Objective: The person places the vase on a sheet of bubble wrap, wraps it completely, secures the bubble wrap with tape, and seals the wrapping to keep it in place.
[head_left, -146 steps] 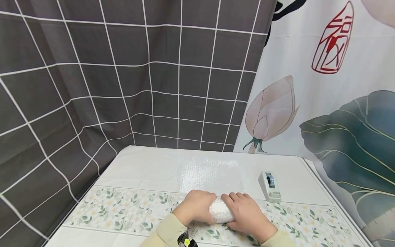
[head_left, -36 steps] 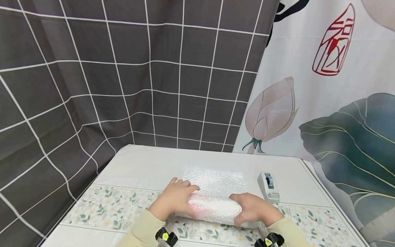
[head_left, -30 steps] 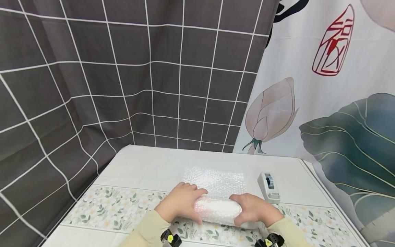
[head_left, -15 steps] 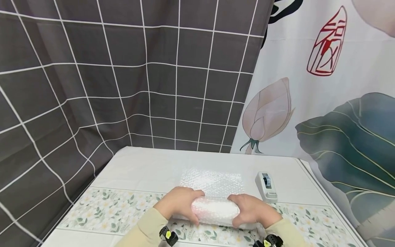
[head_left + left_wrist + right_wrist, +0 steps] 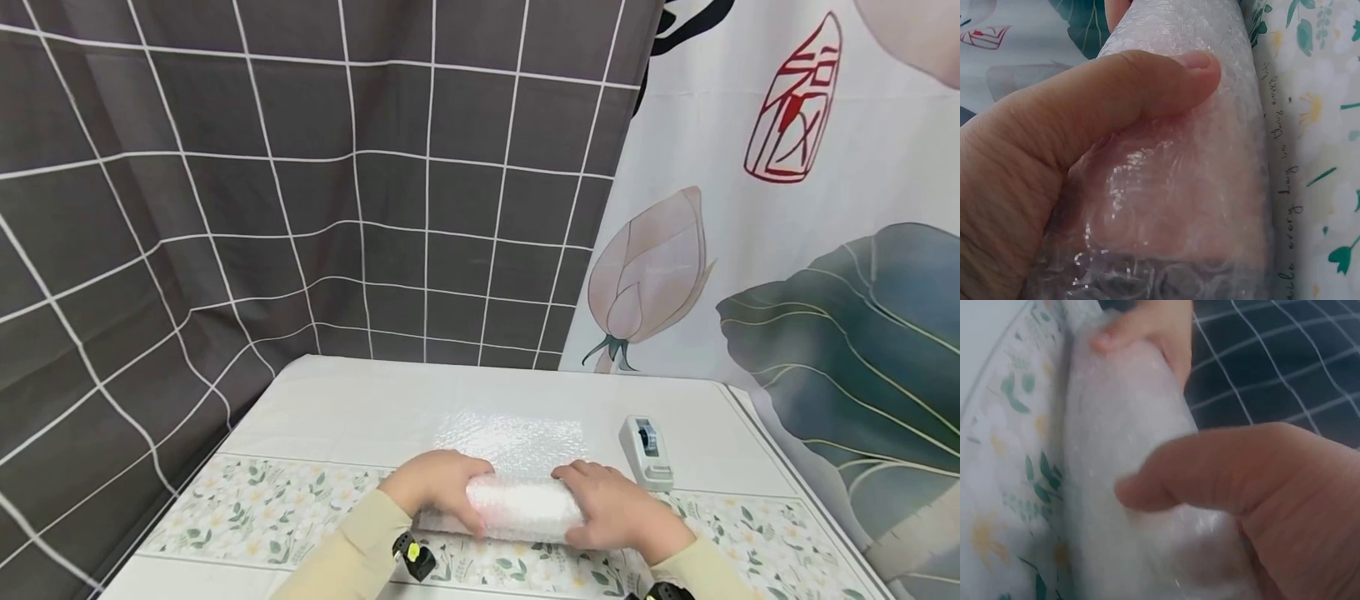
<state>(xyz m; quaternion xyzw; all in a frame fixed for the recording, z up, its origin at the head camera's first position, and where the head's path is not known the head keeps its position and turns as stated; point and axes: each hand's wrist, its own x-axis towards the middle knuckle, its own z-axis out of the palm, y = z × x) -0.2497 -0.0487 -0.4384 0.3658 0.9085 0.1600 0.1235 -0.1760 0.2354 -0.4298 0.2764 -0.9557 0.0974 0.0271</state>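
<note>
A bubble-wrapped bundle, cylindrical and whitish with a pink tint towards its left, lies crosswise on the table. My left hand grips its left part, thumb on the near side; the left wrist view shows that thumb lying across the clear bubbles. Towards the other end my right hand holds it, with fingers over the top and the thumb on the near side. Beyond the bundle a flat sheet of bubble wrap stretches away. What is inside the wrap cannot be made out.
A white tape dispenser stands at the right, a little beyond my right hand. The white table cover has a floral band. A dark checked curtain hangs behind, with a lotus-printed cloth at the right.
Since the earliest frame my hands have moved apart along the bundle, and less flat sheet shows beyond it. In the last half second my right fingers have shifted further over the top.
</note>
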